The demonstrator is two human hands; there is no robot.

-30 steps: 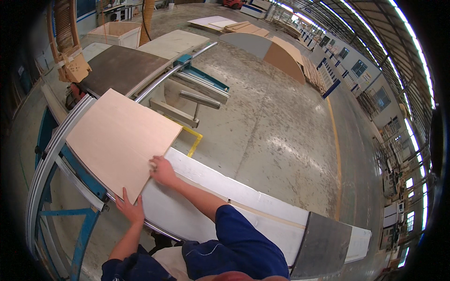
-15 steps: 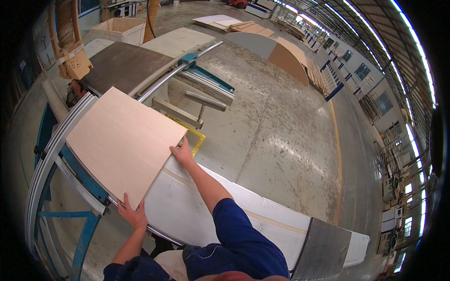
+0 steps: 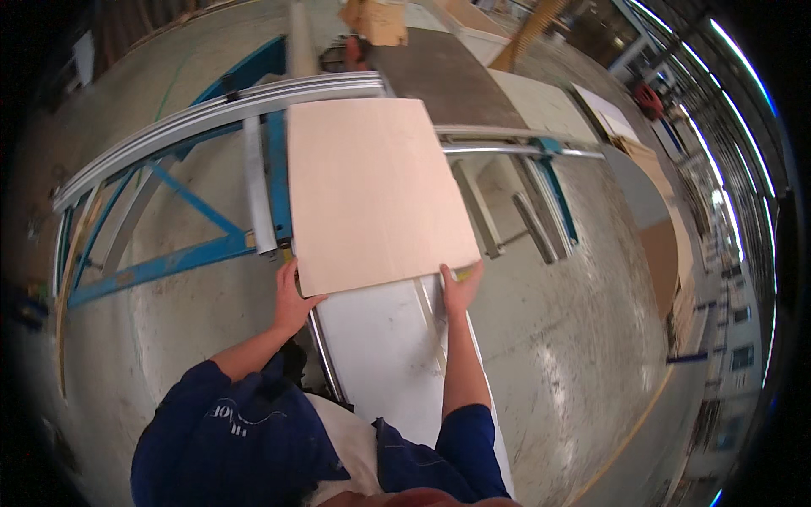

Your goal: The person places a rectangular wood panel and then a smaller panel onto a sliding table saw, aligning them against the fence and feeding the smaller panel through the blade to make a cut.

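Note:
A square pale plywood panel (image 3: 380, 190) lies flat on the saw's long white sliding table (image 3: 372, 346), its far edge beside an aluminium rail (image 3: 215, 120). My left hand (image 3: 294, 302) is closed on the panel's near left corner, with fingers along its side and thumb at the near edge. My right hand (image 3: 459, 287) holds the near right corner, thumb by the edge and some fingertips hidden. A blue steel frame (image 3: 203, 203) carries the rail to the left of the panel.
A dark panel surface (image 3: 448, 72) and a steel tube rail (image 3: 583, 154) stand beyond. A metal roller (image 3: 532, 224) juts out right of the panel. Curved and flat boards (image 3: 642, 237) lean or lie farther right. A cardboard piece (image 3: 376, 21) hangs at the top.
My head has turned left, so the scene has swung round in view. My right hand has moved along the panel's edge from its middle to the corner.

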